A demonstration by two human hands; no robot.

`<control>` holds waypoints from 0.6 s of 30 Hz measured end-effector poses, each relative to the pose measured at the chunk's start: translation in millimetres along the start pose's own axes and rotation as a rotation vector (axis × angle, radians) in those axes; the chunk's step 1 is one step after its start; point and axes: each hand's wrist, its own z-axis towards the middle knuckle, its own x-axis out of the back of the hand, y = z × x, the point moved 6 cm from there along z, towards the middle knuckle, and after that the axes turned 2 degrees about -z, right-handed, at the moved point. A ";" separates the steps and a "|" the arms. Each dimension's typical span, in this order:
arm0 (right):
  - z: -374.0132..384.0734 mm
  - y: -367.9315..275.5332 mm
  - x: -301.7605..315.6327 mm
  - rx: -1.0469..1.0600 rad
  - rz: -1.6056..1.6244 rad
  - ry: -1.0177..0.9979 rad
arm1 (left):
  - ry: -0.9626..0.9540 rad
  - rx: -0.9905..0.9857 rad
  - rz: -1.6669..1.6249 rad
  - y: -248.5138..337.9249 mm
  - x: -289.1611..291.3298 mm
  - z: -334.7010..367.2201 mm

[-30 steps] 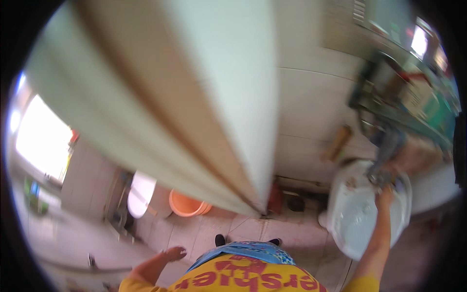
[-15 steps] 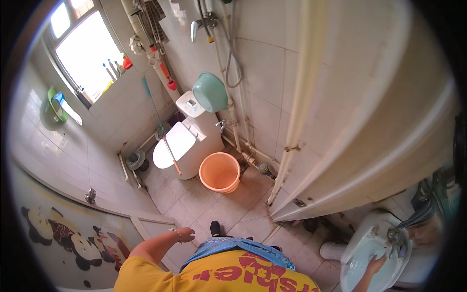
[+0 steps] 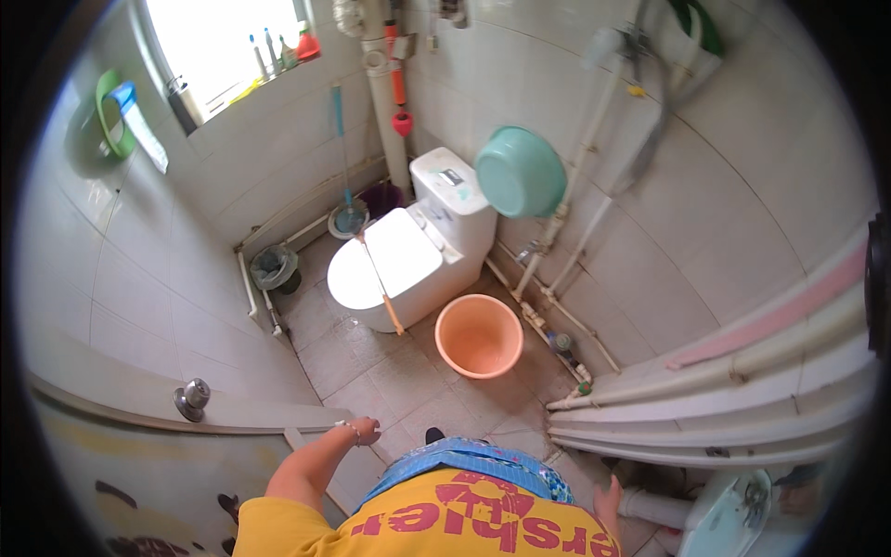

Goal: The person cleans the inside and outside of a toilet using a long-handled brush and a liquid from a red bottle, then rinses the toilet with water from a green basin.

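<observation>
My left hand (image 3: pixel 364 431), with a bracelet at the wrist, hangs beside the doorway with its fingers curled in and nothing visible in them. On the other side of my body, my right hand (image 3: pixel 608 501) is raised near the white sink pedestal (image 3: pixel 654 509); its fingers are stretched out and it holds nothing. Part of this hand is behind my shirt. Ahead on the tiles stands an orange bucket (image 3: pixel 479 336) with nothing seen inside. The white toilet (image 3: pixel 390 265) beside it has its lid down, and a thin orange-handled stick (image 3: pixel 380 288) lies across it.
A green basin (image 3: pixel 522 173) hangs by the wall pipes. A blue-handled mop (image 3: pixel 341 130) and a lined bin (image 3: pixel 276 268) stand left of the toilet. The door with a round knob (image 3: pixel 192 399) is at left, the sink (image 3: pixel 729 520) at lower right.
My view has swung right and closer to the toilet and bucket. My right hand has come out of the sink bowl toward my side. The left hand's fingers are more curled.
</observation>
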 end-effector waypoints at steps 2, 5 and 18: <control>31.9 -88.7 -24.7 0.209 -0.074 -0.011 | 0.053 -0.013 -0.055 -31.1 19.5 14.9; 78.1 -214.4 -71.1 0.434 -0.052 -0.027 | 0.086 -0.015 -0.126 -58.1 57.1 31.7; 122.6 -602.5 -501.2 0.481 -0.078 -0.766 | 0.192 -0.032 -0.426 -203.2 111.4 101.6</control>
